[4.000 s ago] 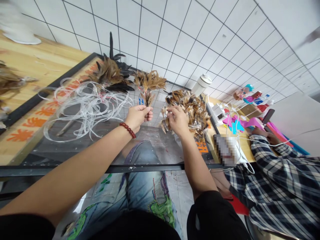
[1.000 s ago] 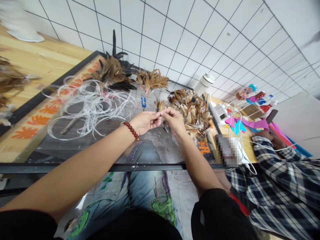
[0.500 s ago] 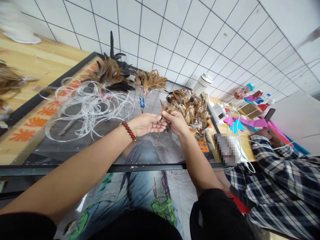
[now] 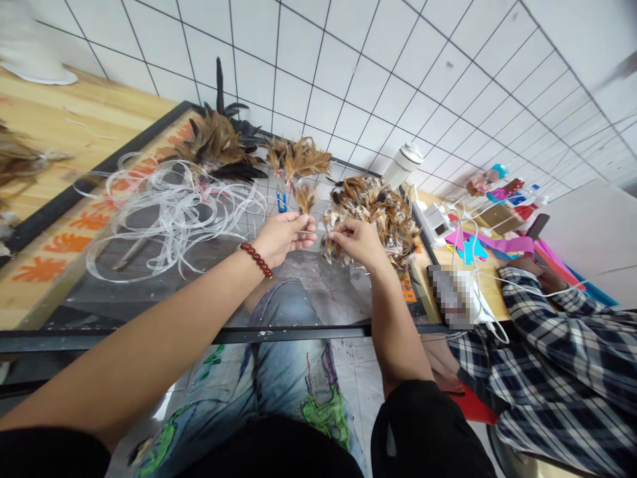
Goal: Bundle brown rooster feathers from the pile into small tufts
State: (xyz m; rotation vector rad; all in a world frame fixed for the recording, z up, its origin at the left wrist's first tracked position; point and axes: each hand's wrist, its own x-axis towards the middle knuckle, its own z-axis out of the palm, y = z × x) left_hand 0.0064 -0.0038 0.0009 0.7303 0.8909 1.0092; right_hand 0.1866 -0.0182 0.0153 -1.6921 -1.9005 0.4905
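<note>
My left hand (image 4: 286,238), with a red bead bracelet (image 4: 257,260) at its wrist, pinches a small tuft of brown feathers (image 4: 305,197) between thumb and finger, tips pointing up. At the left edge of a large pile of brown and black feathers (image 4: 381,216), my right hand (image 4: 355,242) is closed in a pinch. Whatever lies between its fingertips is too small to make out. Beyond my left hand are a blue-handled tool (image 4: 282,201) and a tied bunch of brown feathers (image 4: 298,158).
Clear plastic strips (image 4: 172,216) lie in a tangle at the left. Behind them stands a brown and black feather bunch (image 4: 216,143). A white bottle (image 4: 404,162) is near the tiled wall. At right are white cables, coloured paper (image 4: 472,250) and a person's plaid sleeve (image 4: 522,292).
My hands were together around feathers and have moved apart. The left now holds the tuft upright, shifted slightly left. The right has moved slightly right, beside the pile.
</note>
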